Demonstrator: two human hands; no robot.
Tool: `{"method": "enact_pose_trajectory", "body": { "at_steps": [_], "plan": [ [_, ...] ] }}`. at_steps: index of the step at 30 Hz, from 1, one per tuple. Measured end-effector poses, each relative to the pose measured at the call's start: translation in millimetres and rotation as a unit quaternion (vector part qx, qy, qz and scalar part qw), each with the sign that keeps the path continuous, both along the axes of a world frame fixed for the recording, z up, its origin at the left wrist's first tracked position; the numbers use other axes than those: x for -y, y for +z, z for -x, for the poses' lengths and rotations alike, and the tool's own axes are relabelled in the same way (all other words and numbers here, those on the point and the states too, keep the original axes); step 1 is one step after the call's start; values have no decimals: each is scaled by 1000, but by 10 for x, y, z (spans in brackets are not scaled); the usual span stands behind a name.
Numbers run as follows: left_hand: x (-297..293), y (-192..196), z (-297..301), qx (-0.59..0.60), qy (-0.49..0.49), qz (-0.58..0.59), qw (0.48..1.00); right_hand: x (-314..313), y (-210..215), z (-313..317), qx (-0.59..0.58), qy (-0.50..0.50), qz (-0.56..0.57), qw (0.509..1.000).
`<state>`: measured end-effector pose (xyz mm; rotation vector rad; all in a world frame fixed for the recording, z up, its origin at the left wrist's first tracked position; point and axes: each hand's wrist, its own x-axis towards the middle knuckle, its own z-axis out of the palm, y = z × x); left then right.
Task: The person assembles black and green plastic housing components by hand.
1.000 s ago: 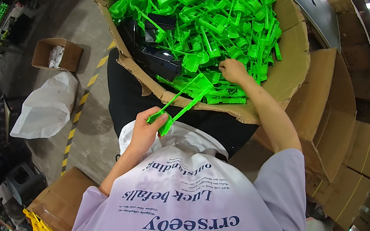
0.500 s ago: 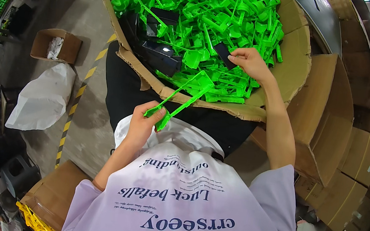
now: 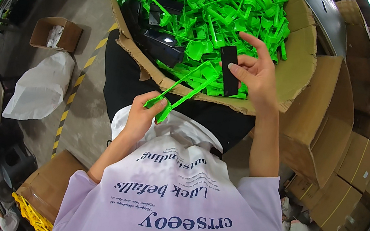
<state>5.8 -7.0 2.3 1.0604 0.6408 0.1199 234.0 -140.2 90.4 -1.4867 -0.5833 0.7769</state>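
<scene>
My left hand (image 3: 144,110) is closed on one end of a bright green plastic frame (image 3: 205,73), long and open in the middle, which slants up to the right over the near rim of the big cardboard box (image 3: 163,82). In my right hand (image 3: 257,76) is a flat black rectangular panel (image 3: 229,72), pinched between thumb and fingers, with the index finger stretched away from it. The panel stands nearly upright just right of the frame's far end, apart from it. Below both hands the box holds a heap of green plastic parts (image 3: 209,12). Glossy black pieces (image 3: 161,46) lie at its left side.
An open cardboard box (image 3: 319,120) stands at the right, near stacked cartons (image 3: 361,159). To the left are a small carton (image 3: 68,35), a white sack (image 3: 40,88) and a yellow-black floor stripe (image 3: 75,90). Yellow parts (image 3: 33,217) sit by a carton (image 3: 55,182) at lower left.
My right hand has come back toward me and turned, bringing the black panel upright beside the green frame. The index finger has lifted off it. My left hand still grips the frame, barely moved.
</scene>
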Motion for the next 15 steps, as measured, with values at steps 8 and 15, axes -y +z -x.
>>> {"method": "enact_pose_trajectory", "body": {
  "at_steps": [8, 15],
  "plan": [
    [57, -47, 23, 9, 16, -4, 1000, -255, -154, 803, 21, -173, -54, 983],
    [41, -4, 18, 19, -2, 34, 999, -275, -558, 1176, 211, -189, -82, 956]
  ]
}}
